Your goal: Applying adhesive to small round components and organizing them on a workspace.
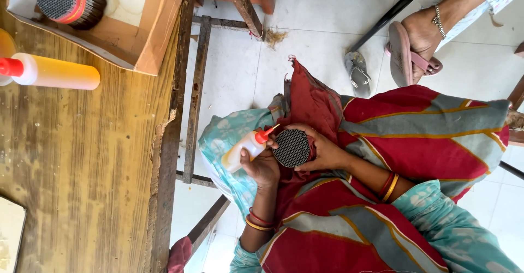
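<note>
Brightness: high, even daylight across the whole frame.
Light source: diffuse, direction cannot be told; no lamp in view.
Shadows: soft and short, under the sandal [402, 55] on the pale floor [322, 27] and along the desk [82, 158] edge.
Glare: mild sheen on the desk's wood grain; floor tiles near washed out.
Focus: sharp at centre; honeycomb disc [291, 148] holes resolve cleanly.
Blur: slight softness at lower corners.
Distortion: wide-angle bending of straight edges toward the frame borders.

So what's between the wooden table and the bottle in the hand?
Head view: past the table edge, a thin wooden rail, pale floor, then teal cloth beside the bottle in the left hand.
</note>
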